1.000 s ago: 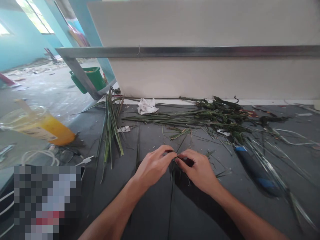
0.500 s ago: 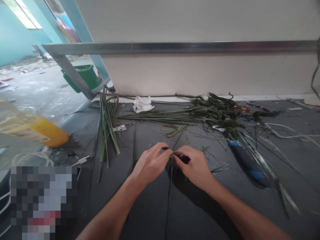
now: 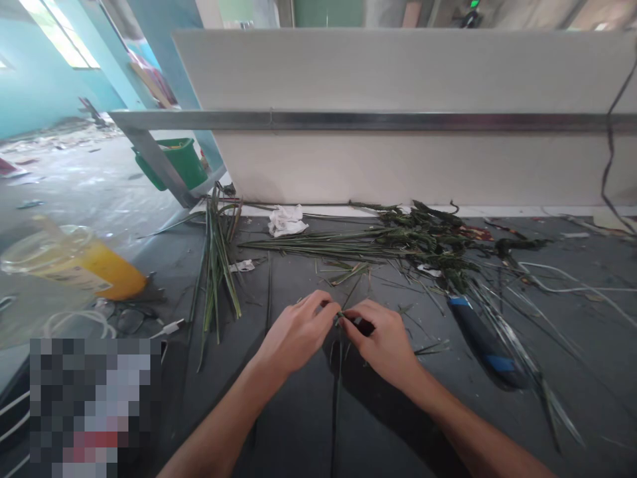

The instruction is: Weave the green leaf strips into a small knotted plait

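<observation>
My left hand (image 3: 298, 330) and my right hand (image 3: 383, 338) meet fingertip to fingertip over the dark grey table (image 3: 298, 431). Both pinch the top of a thin green leaf strip (image 3: 337, 378), which hangs down between them toward me. A bundle of long green leaves (image 3: 216, 272) lies to the left of my left hand. A spread of long stems and dark foliage (image 3: 398, 236) lies beyond my hands, along the wall.
A blue-and-black handled tool (image 3: 480, 338) lies right of my right hand among pale strips. A crumpled white paper (image 3: 286, 220) sits near the wall. A yellow plastic cup (image 3: 74, 265), glasses (image 3: 122, 318) and a white cable (image 3: 74, 318) lie at the left.
My hands have stayed together on the strip, with small finger movements. The view has tilted up a little, showing more of the wall's top.
</observation>
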Demonstrator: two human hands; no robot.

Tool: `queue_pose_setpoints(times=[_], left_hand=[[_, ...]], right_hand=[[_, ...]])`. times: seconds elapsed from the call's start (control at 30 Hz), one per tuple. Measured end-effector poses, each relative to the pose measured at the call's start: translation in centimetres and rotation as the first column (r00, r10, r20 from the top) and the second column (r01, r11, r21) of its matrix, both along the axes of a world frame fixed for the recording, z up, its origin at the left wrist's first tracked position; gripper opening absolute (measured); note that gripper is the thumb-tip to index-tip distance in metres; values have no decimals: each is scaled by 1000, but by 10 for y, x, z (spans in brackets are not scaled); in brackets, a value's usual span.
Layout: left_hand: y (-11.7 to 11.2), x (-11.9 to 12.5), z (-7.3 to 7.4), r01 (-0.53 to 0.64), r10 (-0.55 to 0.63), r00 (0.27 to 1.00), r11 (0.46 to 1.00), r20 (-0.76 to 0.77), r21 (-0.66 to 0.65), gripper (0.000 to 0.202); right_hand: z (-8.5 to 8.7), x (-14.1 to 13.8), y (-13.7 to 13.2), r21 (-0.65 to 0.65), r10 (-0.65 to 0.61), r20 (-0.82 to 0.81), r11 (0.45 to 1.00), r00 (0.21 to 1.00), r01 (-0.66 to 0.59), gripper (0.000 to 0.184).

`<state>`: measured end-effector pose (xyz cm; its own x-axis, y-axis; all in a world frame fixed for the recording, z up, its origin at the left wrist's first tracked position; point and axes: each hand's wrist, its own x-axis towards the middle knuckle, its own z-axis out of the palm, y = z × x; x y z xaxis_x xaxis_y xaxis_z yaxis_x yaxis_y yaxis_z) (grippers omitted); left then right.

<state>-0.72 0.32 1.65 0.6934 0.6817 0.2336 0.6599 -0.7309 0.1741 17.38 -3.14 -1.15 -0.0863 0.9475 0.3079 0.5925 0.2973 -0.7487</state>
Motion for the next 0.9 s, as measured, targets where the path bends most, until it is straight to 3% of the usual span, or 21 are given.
queue_pose_setpoints(times=[0.17, 0.37, 0.53, 0.73, 0.9], left_hand=[[9, 4, 26, -25, 18, 998, 991, -54, -129, 19], [39, 11, 52, -65, 42, 993, 975, -114, -213, 21], [54, 14, 57, -63, 24, 989, 962, -148, -267, 24], [51, 20, 56, -114, 53, 970, 963, -239, -246, 20], [49, 21, 55, -41, -16, 965, 976, -261, -214, 18]], right_hand=[[10, -2, 8, -7, 21, 48, 1000, 999, -21, 9], [23, 1, 32, -74, 65, 107, 996, 992, -58, 6], [29, 8, 51, -121, 137, 123, 985, 983, -122, 7], [22, 8, 53, -112, 160, 179, 984, 971, -142, 7], [21, 7, 50, -109, 173, 171, 982, 970, -155, 12]])
